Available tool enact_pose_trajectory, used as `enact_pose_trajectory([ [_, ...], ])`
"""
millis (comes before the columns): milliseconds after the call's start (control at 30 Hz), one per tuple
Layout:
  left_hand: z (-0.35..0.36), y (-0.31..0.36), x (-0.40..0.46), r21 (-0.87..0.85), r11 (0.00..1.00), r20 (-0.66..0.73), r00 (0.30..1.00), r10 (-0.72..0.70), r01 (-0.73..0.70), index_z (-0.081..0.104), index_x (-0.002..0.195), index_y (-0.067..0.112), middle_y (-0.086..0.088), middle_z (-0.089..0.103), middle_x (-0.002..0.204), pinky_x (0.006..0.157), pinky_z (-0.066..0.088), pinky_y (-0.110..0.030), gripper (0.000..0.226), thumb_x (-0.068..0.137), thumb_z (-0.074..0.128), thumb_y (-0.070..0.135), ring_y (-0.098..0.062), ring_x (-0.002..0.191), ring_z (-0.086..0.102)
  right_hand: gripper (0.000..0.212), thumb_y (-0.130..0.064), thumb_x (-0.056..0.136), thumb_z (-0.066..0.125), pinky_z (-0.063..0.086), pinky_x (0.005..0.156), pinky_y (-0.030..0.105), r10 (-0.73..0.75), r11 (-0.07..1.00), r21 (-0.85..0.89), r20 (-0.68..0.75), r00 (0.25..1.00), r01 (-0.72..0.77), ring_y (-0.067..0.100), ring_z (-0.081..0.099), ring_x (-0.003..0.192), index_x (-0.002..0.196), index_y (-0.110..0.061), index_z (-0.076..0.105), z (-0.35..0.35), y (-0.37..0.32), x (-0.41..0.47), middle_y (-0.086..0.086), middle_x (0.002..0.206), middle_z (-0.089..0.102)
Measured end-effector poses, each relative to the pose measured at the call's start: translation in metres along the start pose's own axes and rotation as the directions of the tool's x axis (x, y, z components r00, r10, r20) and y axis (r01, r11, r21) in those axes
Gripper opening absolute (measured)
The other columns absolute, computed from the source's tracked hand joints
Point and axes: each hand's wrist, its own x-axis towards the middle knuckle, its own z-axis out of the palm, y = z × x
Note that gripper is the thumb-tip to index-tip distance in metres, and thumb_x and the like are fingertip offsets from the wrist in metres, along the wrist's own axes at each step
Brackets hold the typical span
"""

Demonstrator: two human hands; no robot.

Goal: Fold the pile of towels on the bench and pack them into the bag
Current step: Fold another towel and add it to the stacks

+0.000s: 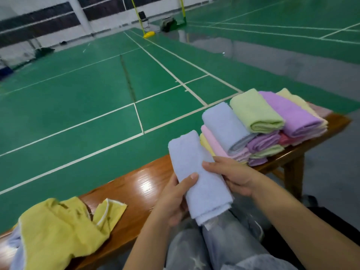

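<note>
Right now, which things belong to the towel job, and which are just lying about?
Job: blue towel, held by left hand and right hand; towel stack; yellow bag; bench.
Lying about: chair, net posts.

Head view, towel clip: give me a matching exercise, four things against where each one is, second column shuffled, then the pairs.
Things:
1. blue towel
2. yellow bag
3. green towel
4. purple towel

Places:
A. on top of the stack, next to the green one
B. held in both hands above the lap
C. lying crumpled at the left end of the bench
D. on top of the stack, between a light blue and a purple one

Pairs: 1-B, 2-C, 3-D, 4-A
</note>
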Motion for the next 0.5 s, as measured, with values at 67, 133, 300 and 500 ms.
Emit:
enact_pose_trajectory([
  [67,0.014,0.006,0.009,0.036,0.999,0.017,1.0,0.024,-0.024,0.053,0.127,0.015,-0.009,0.071,0.114,0.072,0.059,-0.038,0.052,0.077,0.066,0.016,-0.025,0.1,0.07,0.042,-0.017,0.082,0.071,0.055,0.087,0.041,-0.066,0.99,-0.127,-0.048,0.997,0.06,0.028,0.066,0.103,0.119,-0.003,0.057,-0.005,-0.018,-0.007,0.015,0.112,0.069],
  [133,0.03,0.012,0.019,0.074,0.996,0.042,0.998,0.048,-0.051,0.053,0.128,0.016,-0.007,0.071,0.115,0.075,0.059,-0.037,0.052,0.078,0.066,0.018,-0.024,0.102,0.069,0.027,-0.009,0.088,0.063,0.056,0.085,0.041,-0.142,0.971,-0.213,-0.125,0.982,0.113,0.027,0.067,0.098,0.113,-0.005,0.058,-0.012,-0.034,-0.013,0.014,0.109,0.068],
  [300,0.069,0.04,0.046,0.16,0.982,0.119,0.989,0.085,-0.103,0.054,0.127,0.011,-0.009,0.069,0.117,0.085,0.057,-0.045,0.051,0.08,0.066,0.026,-0.027,0.106,0.067,0.019,-0.01,0.09,0.06,0.055,0.085,0.043,-0.28,0.921,-0.346,-0.273,0.921,0.177,0.028,0.067,0.097,0.108,-0.005,0.06,-0.033,-0.079,-0.018,0.015,0.106,0.069],
  [500,0.106,0.089,0.101,0.252,0.951,0.068,0.984,0.167,-0.179,0.046,0.133,0.01,-0.011,0.065,0.122,0.083,0.057,-0.048,0.055,0.087,0.069,0.028,-0.029,0.104,0.067,0.016,-0.019,0.088,0.064,0.054,0.079,0.036,-0.471,0.793,-0.572,-0.358,0.806,0.21,0.023,0.066,0.091,0.1,-0.01,0.063,-0.054,-0.152,-0.006,0.011,0.103,0.068],
])
